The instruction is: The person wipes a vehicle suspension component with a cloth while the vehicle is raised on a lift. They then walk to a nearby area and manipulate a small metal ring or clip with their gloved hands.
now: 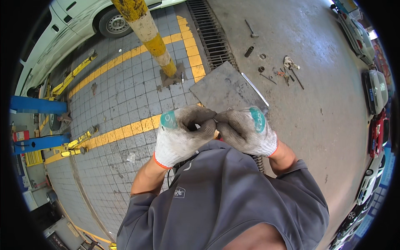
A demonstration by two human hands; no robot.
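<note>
Both hands wear soiled white knit gloves with teal patches and orange cuffs. My left hand (181,130) and my right hand (249,132) meet in front of my chest, fingertips pinched together. Whatever is between the fingertips is hidden or too small to name. Just below the pinch a small tan bit (216,134) shows; I cannot tell whether it is an object or a bare fingertip. Beyond the hands, a grey metal plate (227,89) lies on the floor, with a silver strip (255,90) along its right edge.
Hammer (251,29), dark tube (249,51), rings and several loose tools lie on the concrete at upper right. A drain grate (210,31) runs beside a yellow-white post (152,39). A white van (79,29) and blue-yellow lift arms (39,104) stand left; parked cars line the right.
</note>
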